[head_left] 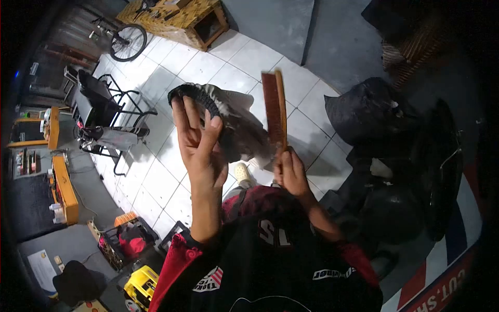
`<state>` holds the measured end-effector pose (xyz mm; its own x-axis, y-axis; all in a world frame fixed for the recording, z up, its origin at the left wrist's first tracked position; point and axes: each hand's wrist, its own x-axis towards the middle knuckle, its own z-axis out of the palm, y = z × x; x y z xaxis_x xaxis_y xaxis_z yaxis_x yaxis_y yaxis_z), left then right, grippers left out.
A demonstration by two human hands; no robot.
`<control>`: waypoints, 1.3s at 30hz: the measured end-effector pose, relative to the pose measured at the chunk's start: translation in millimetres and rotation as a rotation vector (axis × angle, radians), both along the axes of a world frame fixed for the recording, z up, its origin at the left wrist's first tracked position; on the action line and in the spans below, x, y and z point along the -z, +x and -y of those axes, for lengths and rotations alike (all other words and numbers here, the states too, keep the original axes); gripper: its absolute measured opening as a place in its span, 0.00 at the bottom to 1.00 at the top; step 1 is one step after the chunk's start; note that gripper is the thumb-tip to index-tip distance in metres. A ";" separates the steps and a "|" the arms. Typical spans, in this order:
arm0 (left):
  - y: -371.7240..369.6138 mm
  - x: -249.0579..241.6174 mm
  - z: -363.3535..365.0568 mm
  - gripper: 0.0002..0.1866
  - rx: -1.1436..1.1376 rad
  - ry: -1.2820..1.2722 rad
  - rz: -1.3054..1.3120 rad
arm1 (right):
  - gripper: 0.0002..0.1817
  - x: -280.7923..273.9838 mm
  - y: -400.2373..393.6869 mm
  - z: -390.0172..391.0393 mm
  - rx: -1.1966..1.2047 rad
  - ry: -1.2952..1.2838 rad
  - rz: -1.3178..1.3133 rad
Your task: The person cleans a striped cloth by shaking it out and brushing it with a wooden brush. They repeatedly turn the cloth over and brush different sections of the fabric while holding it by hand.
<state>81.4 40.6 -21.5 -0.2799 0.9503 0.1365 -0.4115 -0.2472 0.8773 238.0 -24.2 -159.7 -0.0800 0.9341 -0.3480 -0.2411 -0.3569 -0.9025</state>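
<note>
My left hand point(197, 135) is raised at the centre, its fingers inside the dark, ribbed edge of a grey cloth point(241, 130) that hangs down to the right. The thumb lies against the outside of that edge. To the right, my right hand point(292, 171) is closed round the lower end of a wooden brush point(275, 109). The brush stands upright with its reddish-brown bristles facing the cloth. Its bristles are close to the cloth; whether they touch it I cannot tell.
A black chair point(96, 99) stands at the left on white floor tiles point(208, 70). Behind are a bicycle wheel point(128, 42) and a woven-top bench point(171, 18). Black bags point(364, 112) are at the right; a crate point(127, 242) and yellow object point(140, 286) lie lower left.
</note>
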 end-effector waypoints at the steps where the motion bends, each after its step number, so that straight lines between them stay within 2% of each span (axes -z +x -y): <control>1: 5.8 -1.3 2.2 0.37 -0.016 -0.015 -0.004 | 0.14 -9.6 -9.8 -3.1 -0.041 0.263 0.144; 3: 17.4 -6.6 5.2 0.37 0.011 0.003 0.037 | 0.12 -11.7 -23.6 -6.1 -0.080 0.694 0.428; 5: 20.6 -11.7 6.8 0.37 0.030 0.024 0.030 | 0.10 18.9 -37.8 -4.1 0.015 0.917 0.717; 8: 12.7 -19.4 6.7 0.37 -0.011 0.082 -0.024 | 0.14 84.9 -23.3 -6.0 -0.405 0.414 0.656; 9: 10.2 -26.1 8.5 0.36 -0.026 0.097 0.019 | 0.16 103.4 -14.3 -7.8 -0.579 0.178 0.819; 11: -2.1 -27.7 11.7 0.35 -0.101 0.122 0.044 | 0.21 227.6 17.8 19.4 -0.594 0.253 0.864; 13: -8.6 -24.7 15.2 0.35 -0.176 0.106 0.034 | 0.23 365.3 42.5 60.4 -0.523 0.534 1.074; 14: -8.8 -20.3 17.4 0.35 -0.208 0.084 0.037 | 0.23 304.0 57.0 44.3 -0.686 0.190 1.092; 16: -10.7 -11.3 26.6 0.35 -0.268 0.023 0.038 | 0.25 239.6 55.1 30.5 -0.723 -0.071 1.079; 17: -9.5 -8.7 28.9 0.36 -0.272 0.021 0.061 | 0.26 214.0 49.2 23.5 -0.658 -0.100 1.033; 19: -12.0 -0.8 30.0 0.40 -0.236 0.058 0.123 | 0.24 149.2 31.7 6.9 -0.379 0.068 0.924; 21: -13.7 8.3 27.8 0.43 -0.232 0.082 0.165 | 0.22 58.3 1.7 -4.6 -0.087 -0.005 0.436; 22: -12.2 11.3 27.7 0.44 -0.213 0.042 0.245 | 0.21 13.7 -6.5 -5.4 -0.115 -0.046 0.301; 23: -9.2 10.2 26.0 0.45 -0.218 0.061 0.212 | 0.20 -12.2 -15.4 -3.4 -0.140 -0.088 0.166; 25: 1.6 3.4 25.4 0.46 -0.215 0.089 0.227 | 0.22 -15.0 -41.6 5.4 -0.096 0.461 0.574; 27: 3.2 -1.7 22.0 0.46 -0.224 0.144 0.240 | 0.23 -9.6 -54.3 8.8 -0.164 0.649 0.680; 29: -6.2 -8.9 17.7 0.45 -0.223 0.186 0.256 | 0.21 15.2 -64.4 7.7 -0.338 0.464 0.489; 32: -31.9 -23.8 15.1 0.44 -0.193 0.235 0.267 | 0.18 117.5 -52.9 9.3 -0.625 0.280 1.030; 33: -39.5 -28.4 13.3 0.44 -0.203 0.262 0.287 | 0.18 167.2 -38.4 17.4 -0.658 0.214 0.904; 34: -46.8 -31.0 12.7 0.43 -0.212 0.285 0.308 | 0.17 193.8 -16.8 29.5 -0.782 0.173 0.958; 35: -56.9 -29.1 13.5 0.43 -0.214 0.271 0.275 | 0.17 204.7 1.0 39.4 -0.911 0.139 1.008; 36: -62.6 -28.9 11.9 0.42 -0.212 0.294 0.279 | 0.17 205.5 16.9 39.6 -1.136 0.133 1.243; 38: -73.2 -27.1 12.7 0.42 -0.210 0.323 0.278 | 0.17 200.2 30.6 44.3 -1.094 0.196 1.288; 39: -73.6 -24.7 12.9 0.38 -0.209 0.347 0.276 | 0.17 190.6 32.8 49.8 -1.072 0.217 1.309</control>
